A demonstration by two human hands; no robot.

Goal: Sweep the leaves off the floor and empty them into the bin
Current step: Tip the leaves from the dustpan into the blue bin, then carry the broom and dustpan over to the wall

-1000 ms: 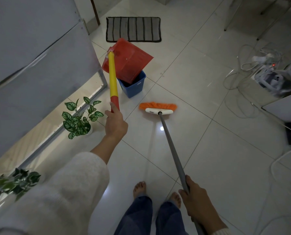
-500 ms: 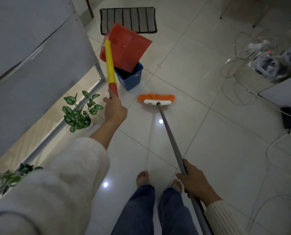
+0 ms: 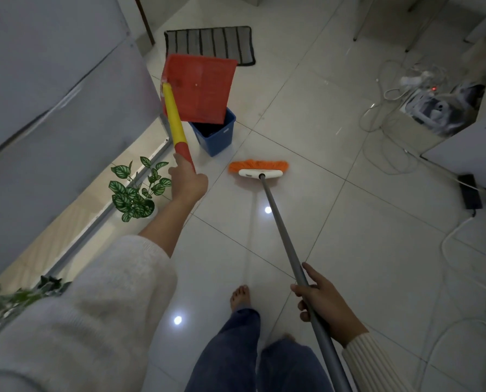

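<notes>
My left hand (image 3: 187, 181) grips the red end of a yellow handle (image 3: 173, 114). On that handle a red dustpan (image 3: 199, 87) is tipped up over a small blue bin (image 3: 217, 137), covering most of its opening. My right hand (image 3: 325, 302) holds the grey pole of a broom. The broom's orange-bristled head (image 3: 258, 167) rests on the tiled floor just right of the bin. No loose leaves show on the floor.
A grey cabinet (image 3: 52, 108) fills the left side, with a potted plant (image 3: 135, 190) at its foot and another plant (image 3: 18, 297) nearer me. A striped mat (image 3: 210, 43) lies beyond the bin. Cables and a power strip (image 3: 411, 80) sprawl at right. My bare feet stand below.
The dustpan has tilted further, its flat face now squarer to me above the bin. The view has shifted slightly; the broom head stays on the floor.
</notes>
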